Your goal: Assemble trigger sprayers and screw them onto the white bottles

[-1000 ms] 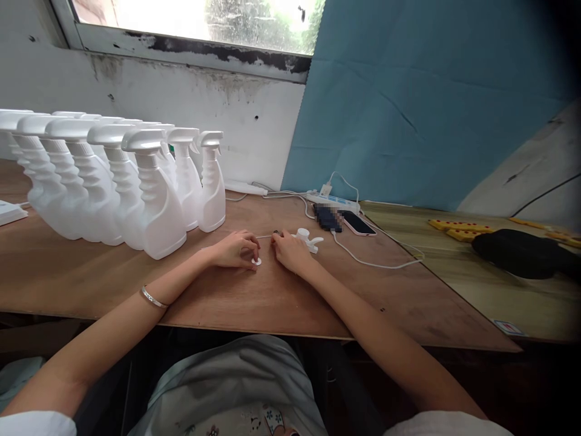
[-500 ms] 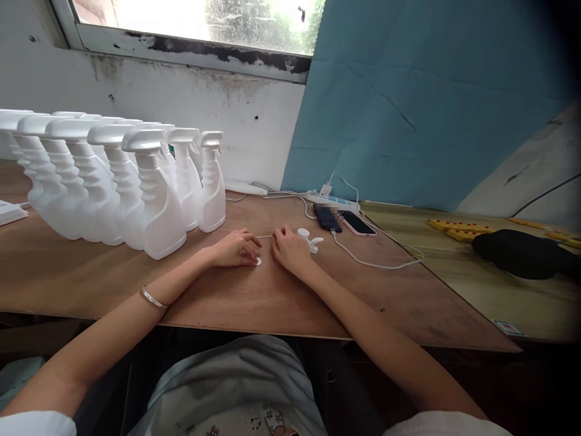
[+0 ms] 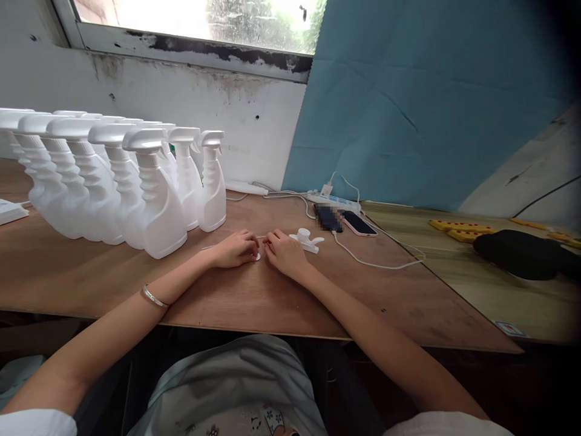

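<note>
My left hand [image 3: 236, 249] rests low over the wooden table, fingers curled and closed on a small flat white disc [image 3: 258, 257]. A thin white tube [image 3: 207, 247] passes behind this hand, its left end showing past the wrist. My right hand [image 3: 285, 253] is close beside it, with fingertips pinched near the tube's right end; the fingers hide the exact grip. Just behind the right hand lies a white trigger spray head [image 3: 308, 241] on the table, partly covered by that hand.
Several white spray bottles [image 3: 158, 212] stand upright in rows at the left. At the back right are a phone [image 3: 358, 223], a dark blurred object [image 3: 327, 218], a power strip [image 3: 338, 201] and a white cable [image 3: 376, 265]. A black object [image 3: 521, 254] lies far right.
My right hand has shifted left, closer to my left hand, uncovering more of the spray head. The tube has slid left, so its end now shows beyond my left wrist.
</note>
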A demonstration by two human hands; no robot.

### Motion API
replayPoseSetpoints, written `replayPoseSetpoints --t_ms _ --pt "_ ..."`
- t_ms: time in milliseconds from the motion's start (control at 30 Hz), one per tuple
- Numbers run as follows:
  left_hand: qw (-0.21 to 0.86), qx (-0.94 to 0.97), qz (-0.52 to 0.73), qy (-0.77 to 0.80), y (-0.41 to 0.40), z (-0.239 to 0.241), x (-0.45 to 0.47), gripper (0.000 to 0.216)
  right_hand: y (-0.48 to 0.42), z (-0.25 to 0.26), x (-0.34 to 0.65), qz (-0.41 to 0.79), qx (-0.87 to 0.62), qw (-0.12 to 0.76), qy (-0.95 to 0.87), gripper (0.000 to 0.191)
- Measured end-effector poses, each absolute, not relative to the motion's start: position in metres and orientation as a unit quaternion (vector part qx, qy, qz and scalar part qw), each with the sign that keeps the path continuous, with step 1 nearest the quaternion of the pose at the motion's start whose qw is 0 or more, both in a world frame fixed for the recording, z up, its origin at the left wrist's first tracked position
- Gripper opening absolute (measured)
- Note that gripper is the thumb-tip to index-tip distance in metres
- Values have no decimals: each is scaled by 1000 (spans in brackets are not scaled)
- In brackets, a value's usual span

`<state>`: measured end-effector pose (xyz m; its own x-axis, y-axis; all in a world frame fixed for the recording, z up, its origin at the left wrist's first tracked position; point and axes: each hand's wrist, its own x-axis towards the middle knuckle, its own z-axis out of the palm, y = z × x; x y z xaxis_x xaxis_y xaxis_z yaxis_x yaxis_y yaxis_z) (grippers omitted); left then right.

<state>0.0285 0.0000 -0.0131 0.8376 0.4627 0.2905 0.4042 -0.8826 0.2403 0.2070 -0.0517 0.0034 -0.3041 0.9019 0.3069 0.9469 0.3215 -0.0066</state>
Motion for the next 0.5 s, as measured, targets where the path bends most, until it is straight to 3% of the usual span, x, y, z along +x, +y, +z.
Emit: replayPoseSetpoints --t_ms 500 --pt "99 954 152 240 0 -10 31 14 -50 -3 206 -13 -552 146 -821 20"
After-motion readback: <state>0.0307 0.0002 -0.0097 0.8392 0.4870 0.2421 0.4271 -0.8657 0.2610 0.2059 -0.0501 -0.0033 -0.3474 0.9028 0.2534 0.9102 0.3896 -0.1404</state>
